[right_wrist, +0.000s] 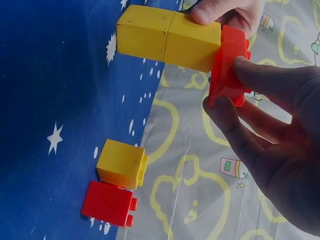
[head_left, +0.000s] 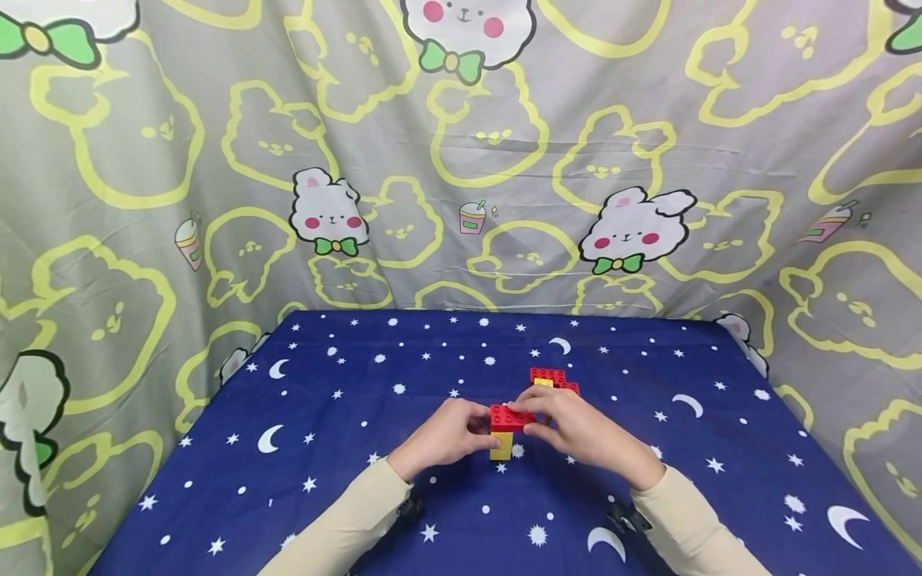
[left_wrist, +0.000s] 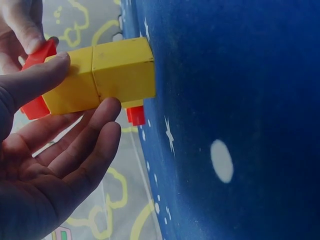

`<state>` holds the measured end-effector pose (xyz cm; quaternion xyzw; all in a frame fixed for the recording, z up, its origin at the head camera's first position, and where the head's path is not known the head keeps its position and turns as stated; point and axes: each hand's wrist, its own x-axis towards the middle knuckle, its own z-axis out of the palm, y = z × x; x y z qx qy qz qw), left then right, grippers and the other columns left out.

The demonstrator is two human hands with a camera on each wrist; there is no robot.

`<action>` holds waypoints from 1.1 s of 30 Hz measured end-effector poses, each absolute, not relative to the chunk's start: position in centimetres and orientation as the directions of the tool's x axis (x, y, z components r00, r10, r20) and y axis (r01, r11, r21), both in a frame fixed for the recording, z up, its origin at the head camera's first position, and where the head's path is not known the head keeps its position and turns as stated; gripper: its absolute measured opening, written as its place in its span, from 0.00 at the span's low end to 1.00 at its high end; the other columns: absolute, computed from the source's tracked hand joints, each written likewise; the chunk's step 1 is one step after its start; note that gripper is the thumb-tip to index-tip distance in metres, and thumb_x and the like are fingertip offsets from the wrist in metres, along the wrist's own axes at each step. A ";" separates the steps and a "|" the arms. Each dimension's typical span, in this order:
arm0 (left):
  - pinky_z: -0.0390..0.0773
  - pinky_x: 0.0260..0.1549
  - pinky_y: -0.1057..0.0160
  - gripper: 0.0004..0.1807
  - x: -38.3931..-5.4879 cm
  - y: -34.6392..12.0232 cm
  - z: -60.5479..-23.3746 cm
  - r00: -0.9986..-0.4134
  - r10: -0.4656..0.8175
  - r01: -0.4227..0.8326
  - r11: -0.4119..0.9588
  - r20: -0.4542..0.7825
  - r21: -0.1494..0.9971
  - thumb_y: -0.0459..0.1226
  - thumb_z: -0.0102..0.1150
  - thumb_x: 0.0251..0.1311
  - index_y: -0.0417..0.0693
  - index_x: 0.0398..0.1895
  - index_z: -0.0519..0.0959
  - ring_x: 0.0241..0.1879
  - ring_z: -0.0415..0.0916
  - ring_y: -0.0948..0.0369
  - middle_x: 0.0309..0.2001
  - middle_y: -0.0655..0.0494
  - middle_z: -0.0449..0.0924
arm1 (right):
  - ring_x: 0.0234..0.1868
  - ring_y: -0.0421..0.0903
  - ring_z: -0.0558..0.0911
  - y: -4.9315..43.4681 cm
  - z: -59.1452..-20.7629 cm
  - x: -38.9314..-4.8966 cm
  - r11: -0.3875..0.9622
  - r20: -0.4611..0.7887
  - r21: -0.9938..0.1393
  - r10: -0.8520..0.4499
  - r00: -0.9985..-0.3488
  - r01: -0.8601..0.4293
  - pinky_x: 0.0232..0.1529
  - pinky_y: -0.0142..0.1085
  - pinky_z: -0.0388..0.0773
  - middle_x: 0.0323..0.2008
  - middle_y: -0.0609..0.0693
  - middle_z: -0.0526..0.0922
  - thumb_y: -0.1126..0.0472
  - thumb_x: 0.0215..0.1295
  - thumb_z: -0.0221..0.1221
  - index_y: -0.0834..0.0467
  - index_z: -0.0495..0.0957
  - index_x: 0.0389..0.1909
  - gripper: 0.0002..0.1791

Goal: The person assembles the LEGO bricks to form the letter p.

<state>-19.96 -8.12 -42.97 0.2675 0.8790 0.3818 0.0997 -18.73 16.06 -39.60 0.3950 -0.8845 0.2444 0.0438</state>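
Note:
Two yellow toy building bricks stand one above the other as a small column [head_left: 501, 448] on the table. Across the top lies a longer red brick [head_left: 507, 418], which juts out to the right. My left hand [head_left: 450, 434] grips the upper yellow brick [left_wrist: 72, 82], its thumb on one side and fingers around the other. My right hand [head_left: 579, 424] pinches the overhanging end of the red brick [right_wrist: 227, 65] between thumb and fingers. In the right wrist view the red brick sits against the upper yellow brick; its studs are partly covered by the fingers.
Just behind my right hand are more bricks: a red one [head_left: 547, 374], a small yellow one [head_left: 543, 383] and another red one [head_left: 572, 387]. A dark blue cloth [head_left: 346, 448] with stars and moons covers the table. A patterned curtain [head_left: 403, 296] hangs along its back edge.

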 end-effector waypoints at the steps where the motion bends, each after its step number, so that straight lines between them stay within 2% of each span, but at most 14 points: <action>1: 0.79 0.28 0.70 0.11 -20.0 -8.1 -43.0 -0.836 0.548 0.395 0.564 0.029 0.725 0.40 0.74 0.59 0.47 0.43 0.87 0.27 0.80 0.69 0.32 0.61 0.87 | 0.45 0.44 0.83 16.0 -39.6 -18.7 0.567 0.271 -0.395 -0.680 -0.682 -0.723 0.47 0.38 0.84 0.49 0.49 0.85 0.62 0.65 0.68 0.57 0.85 0.56 0.18; 5: 0.80 0.30 0.70 0.12 -20.1 -8.3 -42.9 -0.824 0.565 0.407 0.559 0.027 0.723 0.41 0.74 0.59 0.47 0.43 0.87 0.29 0.80 0.69 0.33 0.61 0.87 | 0.46 0.43 0.83 16.0 -39.7 -18.8 0.567 0.274 -0.398 -0.677 -0.683 -0.721 0.47 0.38 0.83 0.49 0.48 0.85 0.62 0.66 0.68 0.57 0.85 0.56 0.17; 12: 0.82 0.42 0.67 0.22 -20.4 -9.3 -42.1 -0.826 0.561 0.388 0.500 0.051 0.774 0.48 0.71 0.62 0.50 0.56 0.83 0.41 0.82 0.68 0.43 0.63 0.86 | 0.48 0.42 0.83 16.1 -40.1 -19.0 0.572 0.265 -0.435 -0.656 -0.706 -0.695 0.50 0.41 0.83 0.48 0.45 0.85 0.59 0.66 0.68 0.53 0.84 0.56 0.18; 19: 0.83 0.42 0.67 0.18 -20.3 -9.2 -41.5 -0.841 0.537 0.355 0.471 0.057 0.807 0.46 0.70 0.64 0.49 0.54 0.86 0.40 0.84 0.65 0.42 0.61 0.87 | 0.45 0.38 0.82 16.0 -40.2 -18.7 0.588 0.214 -0.529 -0.605 -0.767 -0.612 0.49 0.41 0.83 0.47 0.41 0.86 0.55 0.67 0.68 0.51 0.84 0.55 0.17; 23: 0.83 0.43 0.67 0.18 -20.2 -9.2 -41.5 -0.846 0.531 0.345 0.474 0.049 0.810 0.46 0.70 0.64 0.49 0.53 0.86 0.40 0.84 0.65 0.43 0.61 0.87 | 0.41 0.35 0.80 15.9 -40.4 -18.8 0.583 0.186 -0.582 -0.583 -0.791 -0.567 0.45 0.35 0.82 0.45 0.38 0.85 0.52 0.69 0.66 0.48 0.82 0.56 0.16; 26: 0.83 0.43 0.68 0.18 -20.2 -9.2 -41.5 -0.846 0.531 0.345 0.477 0.048 0.808 0.46 0.70 0.64 0.49 0.53 0.86 0.40 0.84 0.65 0.43 0.61 0.87 | 0.41 0.35 0.81 15.9 -40.5 -18.9 0.574 0.191 -0.588 -0.586 -0.787 -0.570 0.44 0.33 0.82 0.45 0.38 0.86 0.53 0.69 0.66 0.49 0.82 0.58 0.18; 33: 0.83 0.41 0.68 0.17 -20.2 -9.0 -41.5 -0.845 0.531 0.365 0.484 0.064 0.795 0.45 0.69 0.64 0.47 0.52 0.86 0.39 0.83 0.65 0.42 0.59 0.88 | 0.48 0.40 0.84 16.0 -40.8 -19.2 0.537 0.215 -0.596 -0.610 -0.763 -0.597 0.50 0.45 0.84 0.50 0.44 0.87 0.54 0.68 0.66 0.52 0.83 0.60 0.20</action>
